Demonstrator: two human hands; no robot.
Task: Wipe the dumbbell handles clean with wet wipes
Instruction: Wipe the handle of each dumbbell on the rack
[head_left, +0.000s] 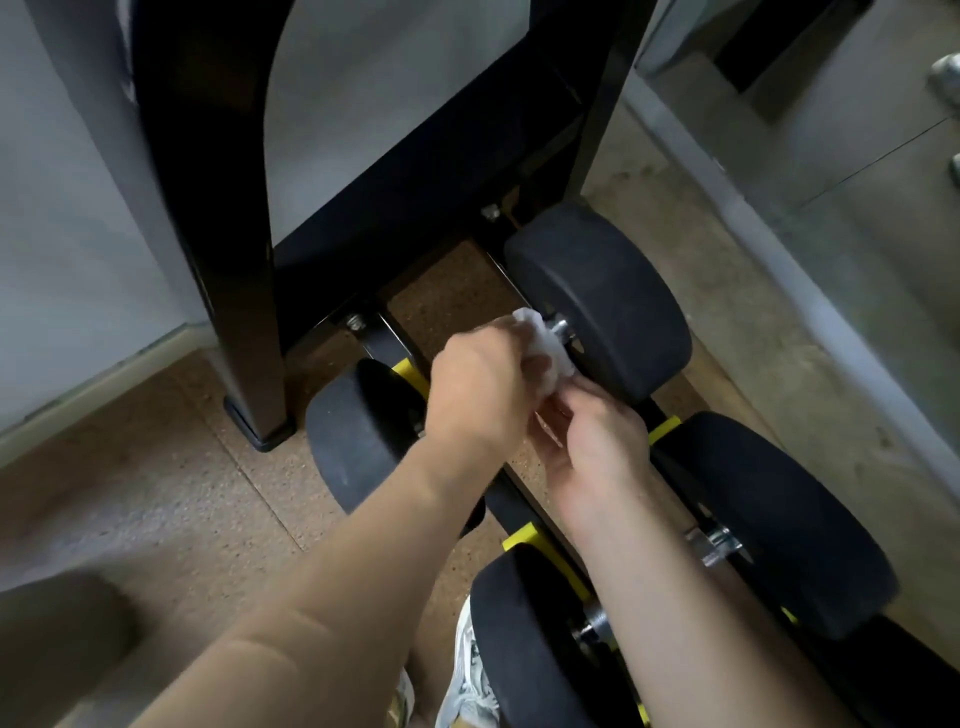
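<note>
A black dumbbell (597, 301) lies across a low rack, its far head at centre right and its near head (358, 441) at centre left. A white wet wipe (550, 348) is wrapped over its chrome handle (560, 327) close to the far head. My left hand (478, 384) grips the wipe around the handle. My right hand (597, 441) sits just below it, its fingers pinching the lower end of the wipe. Most of the handle is hidden under both hands.
A second dumbbell (779, 519) lies nearer on the same rack with yellow cradles (524, 538). A black frame upright (249, 338) stands on the cork floor at left. A wall and skirting run along the right. My shoe (467, 670) shows at the bottom.
</note>
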